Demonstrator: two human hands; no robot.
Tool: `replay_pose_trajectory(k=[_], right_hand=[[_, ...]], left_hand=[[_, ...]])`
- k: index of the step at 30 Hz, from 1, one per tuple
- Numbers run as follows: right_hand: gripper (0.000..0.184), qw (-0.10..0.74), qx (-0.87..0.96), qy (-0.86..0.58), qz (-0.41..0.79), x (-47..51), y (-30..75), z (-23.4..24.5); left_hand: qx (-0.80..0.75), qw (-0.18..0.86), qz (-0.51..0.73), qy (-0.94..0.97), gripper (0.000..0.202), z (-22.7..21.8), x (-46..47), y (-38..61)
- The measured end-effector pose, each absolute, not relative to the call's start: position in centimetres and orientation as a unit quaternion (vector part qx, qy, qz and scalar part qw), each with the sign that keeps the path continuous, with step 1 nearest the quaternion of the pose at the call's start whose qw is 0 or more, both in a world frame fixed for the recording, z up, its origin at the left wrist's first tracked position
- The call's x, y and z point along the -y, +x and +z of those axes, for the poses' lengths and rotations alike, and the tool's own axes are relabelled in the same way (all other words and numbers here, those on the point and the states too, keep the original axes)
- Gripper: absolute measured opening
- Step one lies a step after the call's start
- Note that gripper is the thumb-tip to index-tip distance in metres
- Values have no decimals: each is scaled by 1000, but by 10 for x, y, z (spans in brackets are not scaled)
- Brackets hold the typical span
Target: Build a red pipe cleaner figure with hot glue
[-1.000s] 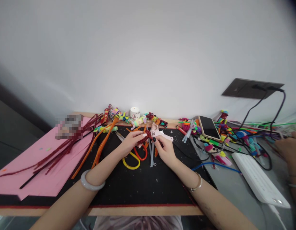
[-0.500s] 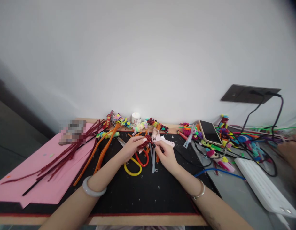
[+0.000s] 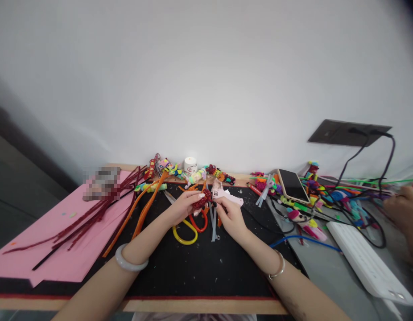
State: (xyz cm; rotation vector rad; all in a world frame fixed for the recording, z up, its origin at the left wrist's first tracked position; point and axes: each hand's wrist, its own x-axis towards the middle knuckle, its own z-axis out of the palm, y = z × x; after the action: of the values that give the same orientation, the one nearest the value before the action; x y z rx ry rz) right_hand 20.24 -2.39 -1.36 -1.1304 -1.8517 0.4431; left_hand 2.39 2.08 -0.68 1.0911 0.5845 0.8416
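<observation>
Over the black mat (image 3: 193, 263), my left hand (image 3: 183, 207) and my right hand (image 3: 230, 213) meet at a small dark red pipe-cleaner piece (image 3: 203, 199). Both hands pinch it from either side, fingers closed on it. Just below them lie yellow-handled scissors (image 3: 183, 233) and red-handled scissors (image 3: 199, 223). A pale pink glue gun (image 3: 223, 191) lies right behind my right hand. A bangle sits on each of my wrists.
Pink paper (image 3: 55, 236) with dark red and orange pipe cleaners (image 3: 92, 214) lies at left. Finished colourful figures and a white cup (image 3: 190, 165) line the wall. At right are a phone (image 3: 292, 185), tangled cables, a white power strip (image 3: 367, 263) and another person's hand (image 3: 402, 209).
The view has shifted slightly. My hands stay together on the red piece, turning it a little. The other person's hand at right has moved.
</observation>
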Motion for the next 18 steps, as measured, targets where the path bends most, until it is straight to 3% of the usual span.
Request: replay_pose_trajectory(k=[18], right_hand=[[15, 437, 763, -447, 163, 22, 205, -14]], left_hand=[[-236, 778, 329, 481, 30, -6, -21, 20]])
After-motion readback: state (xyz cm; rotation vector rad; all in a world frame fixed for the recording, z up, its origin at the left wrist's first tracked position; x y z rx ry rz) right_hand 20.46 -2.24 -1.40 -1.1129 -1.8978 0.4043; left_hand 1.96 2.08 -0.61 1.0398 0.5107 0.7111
